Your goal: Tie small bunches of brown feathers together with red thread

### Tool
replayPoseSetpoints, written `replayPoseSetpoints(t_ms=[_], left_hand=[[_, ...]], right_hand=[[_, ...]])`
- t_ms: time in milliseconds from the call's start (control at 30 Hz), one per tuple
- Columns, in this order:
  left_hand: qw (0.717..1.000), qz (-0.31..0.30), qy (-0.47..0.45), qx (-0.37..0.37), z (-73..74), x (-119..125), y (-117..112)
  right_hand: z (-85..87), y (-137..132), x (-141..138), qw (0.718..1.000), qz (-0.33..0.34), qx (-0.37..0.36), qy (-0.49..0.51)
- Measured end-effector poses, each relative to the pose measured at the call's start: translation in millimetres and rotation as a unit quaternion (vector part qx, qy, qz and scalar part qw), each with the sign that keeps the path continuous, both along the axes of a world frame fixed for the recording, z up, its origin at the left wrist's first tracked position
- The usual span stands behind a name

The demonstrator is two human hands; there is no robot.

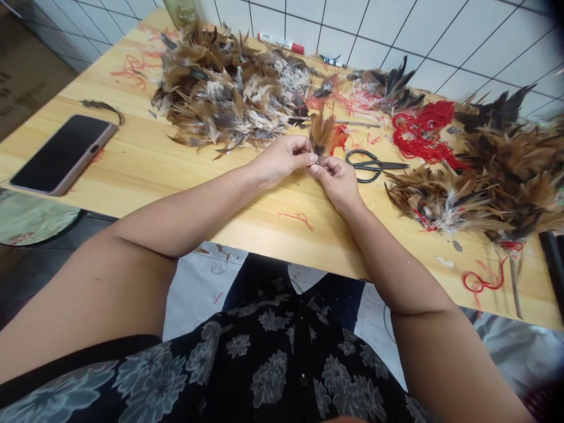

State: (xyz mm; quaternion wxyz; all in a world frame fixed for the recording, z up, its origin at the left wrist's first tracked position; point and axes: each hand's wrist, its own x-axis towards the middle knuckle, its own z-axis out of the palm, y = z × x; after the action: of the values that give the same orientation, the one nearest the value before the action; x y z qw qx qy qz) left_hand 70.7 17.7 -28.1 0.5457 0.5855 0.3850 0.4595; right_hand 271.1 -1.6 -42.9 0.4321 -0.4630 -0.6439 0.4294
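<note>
A small bunch of brown feathers [323, 134] stands upright between my two hands, over the middle of the table. My left hand [294, 154] pinches its dark base between thumb and fingers. Close against it, my right hand [337, 181] is also closed at the lower end of the bunch; the fingers hide the quill ends. Just right of my right hand lies a pair of black scissors [375, 165] with the blades pointing right. A large pile of loose brown and grey feathers [229, 94] spreads behind my left hand.
Red yarn [423, 132] lies at the back right, beside bundled brown feathers [520, 158]. A phone [61, 154] rests at the left table edge. A red marker [282, 44] lies by the tiled wall. Red thread scraps [299, 220] lie near the front edge.
</note>
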Motion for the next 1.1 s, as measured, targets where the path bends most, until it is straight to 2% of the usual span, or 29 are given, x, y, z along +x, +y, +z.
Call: replayPoseSetpoints(t_ms=[133, 233, 333, 400, 533, 633, 700, 767, 933, 1100], left_hand=[[1.0, -0.01, 0.002, -0.002, 1.3, 4, -4], [1.0, -0.022, 0.011, 0.005, 5.9, -3, 2], [0.995, 0.031, 0.077, 0.059, 10.6, -27, 24], [0.974, 0.113, 0.16, 0.115, 12.0, -51, 43], [0.915, 0.154, 0.333, 0.169, 13.4, -96, 69], [0.878, 0.159, 0.415, 0.176, 13.9, -109, 69], [0.869, 0.156, 0.429, 0.19, 12.2, -107, 66], [0.877, 0.158, 0.407, 0.203, 8.3, -100, 66], [0.923, 0.132, 0.315, 0.178, 0.6, -84, 72], [0.936, 0.128, 0.29, 0.151, 2.3, -81, 75]], right_hand=[[-2.5, 2, 0, 1.0, 0.005, 0.013, -0.004], [-5.9, 2, 1, 1.0, 0.003, 0.029, -0.005], [-6.7, 0, 2, 0.999, -0.003, 0.032, 0.001], [-5.2, -1, 2, 1.0, -0.009, 0.024, 0.003], [-1.3, -1, 0, 1.0, -0.025, 0.007, 0.015], [-2.1, 1, -1, 0.999, -0.038, 0.0, 0.026], [-4.2, 3, -1, 0.998, -0.046, 0.0, 0.033], [-6.0, 4, -1, 0.998, -0.049, 0.001, 0.041], [-4.8, 1, -1, 0.998, -0.042, -0.002, 0.053], [-4.7, 1, -1, 0.999, -0.034, 0.008, 0.041]])
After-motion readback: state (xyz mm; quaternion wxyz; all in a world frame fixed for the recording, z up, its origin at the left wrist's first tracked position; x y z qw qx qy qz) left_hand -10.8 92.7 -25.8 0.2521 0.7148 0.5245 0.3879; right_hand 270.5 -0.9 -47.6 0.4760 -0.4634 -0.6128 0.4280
